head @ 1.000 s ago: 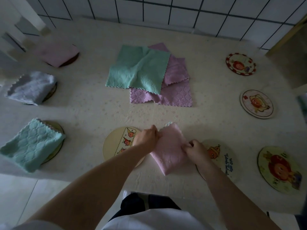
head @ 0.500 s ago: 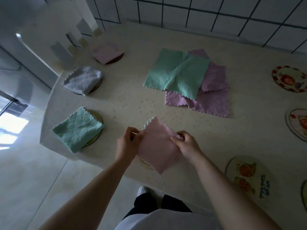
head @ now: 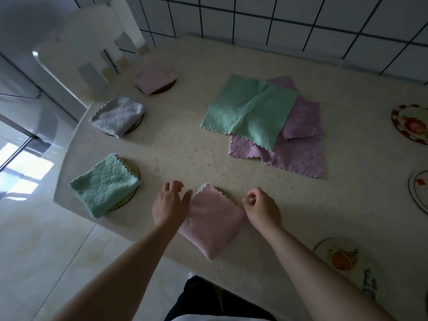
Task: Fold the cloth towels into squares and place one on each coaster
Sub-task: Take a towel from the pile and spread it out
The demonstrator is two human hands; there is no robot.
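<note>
The only writing I can find is a dark script on the coaster with an orange figure [head: 345, 262], to the right of the folded pink towel [head: 213, 223] and nearer to me; the letters are too blurred to read.

The table [head: 185, 147] has a cream cover with a faint speckled pattern. Behind it is a wall of white tiles [head: 289, 22] with dark joints, and left of the table I see a pale shiny floor [head: 34, 246].

The folded pink towel lies at the near edge of the table, turned like a diamond, and it covers a coaster [head: 222, 193] of which only a small rim shows at its far side. My left hand [head: 169, 205] is at the towel's left edge with fingers loosely spread, holding nothing; I cannot tell if it touches the cloth. My right hand [head: 261, 209] is at the right corner, fingers curled in, and I cannot tell if they pinch the hem.

Left of the pink towel, a folded green towel [head: 104, 184], a grey one [head: 117, 115] and a second pink one [head: 151, 78] each rest on a coaster. Beyond it, a flat green towel [head: 247, 110] lies over purple towels [head: 289, 154]. Two bare coasters [head: 410, 123] are at the far right. Nothing blocks the towel.
</note>
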